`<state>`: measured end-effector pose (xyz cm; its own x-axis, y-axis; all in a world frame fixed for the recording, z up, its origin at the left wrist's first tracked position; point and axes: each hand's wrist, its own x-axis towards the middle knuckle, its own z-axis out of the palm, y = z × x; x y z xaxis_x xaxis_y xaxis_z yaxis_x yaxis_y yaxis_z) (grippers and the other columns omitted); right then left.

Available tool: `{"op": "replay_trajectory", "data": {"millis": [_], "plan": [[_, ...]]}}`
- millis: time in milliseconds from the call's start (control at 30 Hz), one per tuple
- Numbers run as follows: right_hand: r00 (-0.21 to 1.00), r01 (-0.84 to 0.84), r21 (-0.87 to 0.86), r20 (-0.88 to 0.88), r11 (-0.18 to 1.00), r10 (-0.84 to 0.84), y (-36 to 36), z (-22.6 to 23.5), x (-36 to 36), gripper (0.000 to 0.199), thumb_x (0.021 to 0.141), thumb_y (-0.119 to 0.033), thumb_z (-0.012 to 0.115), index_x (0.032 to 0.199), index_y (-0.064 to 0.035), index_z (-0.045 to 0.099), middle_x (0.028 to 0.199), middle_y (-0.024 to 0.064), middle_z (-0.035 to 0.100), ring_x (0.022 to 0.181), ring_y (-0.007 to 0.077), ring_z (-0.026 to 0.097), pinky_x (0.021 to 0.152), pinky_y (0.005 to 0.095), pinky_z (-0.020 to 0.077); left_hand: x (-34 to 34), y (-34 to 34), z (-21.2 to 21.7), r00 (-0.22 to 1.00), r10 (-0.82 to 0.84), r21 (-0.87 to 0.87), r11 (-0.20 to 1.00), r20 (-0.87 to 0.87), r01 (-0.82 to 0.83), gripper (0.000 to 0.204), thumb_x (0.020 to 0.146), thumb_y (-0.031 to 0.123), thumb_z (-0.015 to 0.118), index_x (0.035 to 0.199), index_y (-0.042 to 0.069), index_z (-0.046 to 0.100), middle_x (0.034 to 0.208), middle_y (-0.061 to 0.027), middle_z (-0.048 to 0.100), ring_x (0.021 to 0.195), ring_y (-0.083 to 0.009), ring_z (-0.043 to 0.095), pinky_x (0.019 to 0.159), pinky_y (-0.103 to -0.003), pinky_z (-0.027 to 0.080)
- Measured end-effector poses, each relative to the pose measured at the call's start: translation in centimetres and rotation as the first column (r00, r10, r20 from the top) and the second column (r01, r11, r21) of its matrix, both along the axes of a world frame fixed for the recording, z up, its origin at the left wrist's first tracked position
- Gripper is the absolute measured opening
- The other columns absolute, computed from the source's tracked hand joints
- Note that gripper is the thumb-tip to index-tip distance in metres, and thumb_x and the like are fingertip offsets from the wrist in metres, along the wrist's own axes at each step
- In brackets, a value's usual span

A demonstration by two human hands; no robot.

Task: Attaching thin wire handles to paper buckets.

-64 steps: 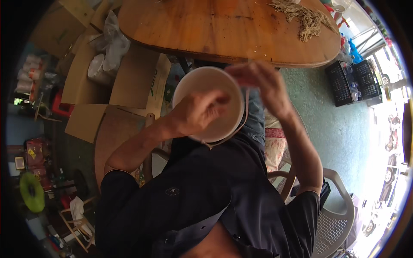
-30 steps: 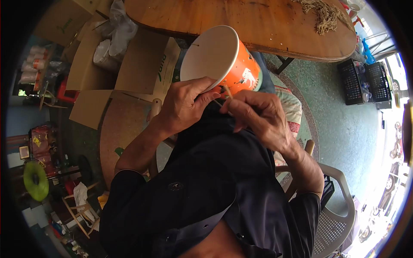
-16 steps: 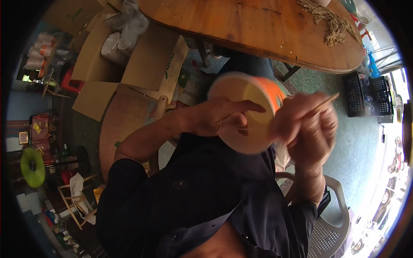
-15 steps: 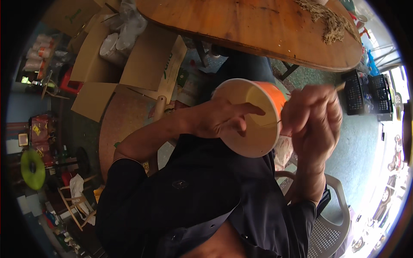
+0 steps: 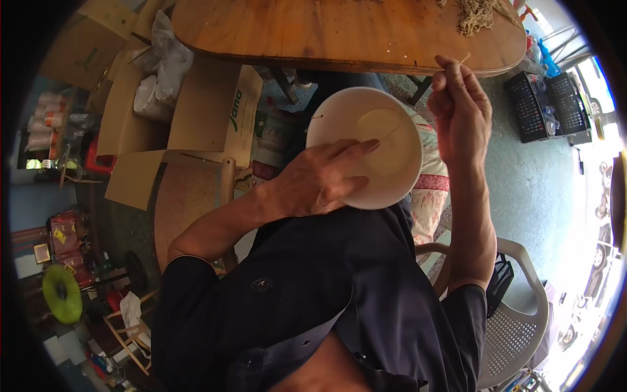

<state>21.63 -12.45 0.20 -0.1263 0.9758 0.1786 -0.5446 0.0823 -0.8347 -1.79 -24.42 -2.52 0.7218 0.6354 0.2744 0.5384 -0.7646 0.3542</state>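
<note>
A paper tub [image 5: 356, 108], white inside, is tilted over my lap with its mouth facing up. My left hand [image 5: 320, 179] grips its lower left rim, with the index finger and another digit reaching inside. A thin strand shows near the index fingertip, against the tub's pale bottom. A small dark bit sits at the tub's upper left rim. To the right, apart from the tub, my right hand [image 5: 460, 108] is raised near the table edge. Its thumb and index finger pinch a thin tan strand of twine [image 5: 465, 57], whose lower run I cannot follow.
The wooden table [image 5: 313, 32] stretches across the far side, with a heap of tan twine [image 5: 480, 18] at its right. An opened cardboard box [image 5: 202, 117] with white tubs [image 5: 151, 98] stands left. Black crates [image 5: 532, 108] are at the right, and a grey chair [image 5: 516, 333] is under me.
My right hand has drawn away from the tub's side, up and outward, with the strand. The tub has turned more upright, hiding its orange outside. My left hand stays on it.
</note>
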Motion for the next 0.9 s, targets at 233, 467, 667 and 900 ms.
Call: {"op": "replay_trajectory", "data": {"millis": [233, 467, 667, 900], "plan": [[0.988, 0.108, -0.023, 0.117, 0.994, -0.105, 0.8, -2.5, -1.0, 0.025, 0.108, -0.022, 0.061, 0.117, -0.0009, 0.071, 0.081, -0.0003, 0.066, 0.06, 0.0039, 0.044, 0.054, 0.0203, 0.0355, -0.8, -0.3, 0.3, 0.993, 0.045, 0.271, 0.96, 0.105, -0.072, 0.01, 0.08, 0.012, 0.072, 0.083, 0.003, 0.072, 0.136, -0.0186, 0.063, 0.123, -0.0354, 0.063, 0.093, -0.046, 0.058], [0.886, 0.463, 0.041, -0.014, 0.885, -0.463, 4.0, 0.1, 6.3, 0.023, 0.106, -0.018, 0.064, 0.119, -0.0005, 0.071, 0.083, -0.0001, 0.065, 0.062, 0.0036, 0.041, 0.053, 0.0198, 0.032, -2.2, -0.9, 1.6, 0.995, -0.015, -0.078, 0.997, 0.103, 0.023, 0.039, 0.083, 0.024, 0.081, 0.114, 0.005, 0.066, 0.082, -0.0114, 0.069, 0.075, -0.0327, 0.071, 0.066, -0.043, 0.057], [0.779, 0.627, 0.075, -0.019, 0.776, -0.627, 3.8, 1.9, 9.6, 0.019, 0.106, -0.017, 0.063, 0.117, -0.0034, 0.071, 0.086, 0.0029, 0.07, 0.065, 0.0037, 0.05, 0.056, 0.0192, 0.0375, -2.4, -0.5, 2.4, 0.982, 0.165, -0.101, 0.983, 0.092, -0.156, 0.057, 0.082, 0.035, 0.085, 0.121, 0.003, 0.06, 0.073, -0.0132, 0.067, 0.069, -0.0375, 0.07, 0.061, -0.043, 0.055], [0.884, 0.052, 0.177, 0.45, 0.983, -0.128, -2.0, 4.4, 4.3, 0.02, 0.102, -0.024, 0.069, 0.103, -0.0044, 0.074, 0.085, 0.0038, 0.074, 0.058, 0.0011, 0.046, 0.05, 0.0188, 0.0331, -3.1, 0.6, 3.5, 0.842, 0.406, -0.345, 0.894, 0.356, -0.285, 0.033, 0.096, 0.019, 0.075, 0.117, -0.003, 0.061, 0.086, -0.0182, 0.072, 0.079, -0.0339, 0.075, 0.068, -0.037, 0.056]]}}
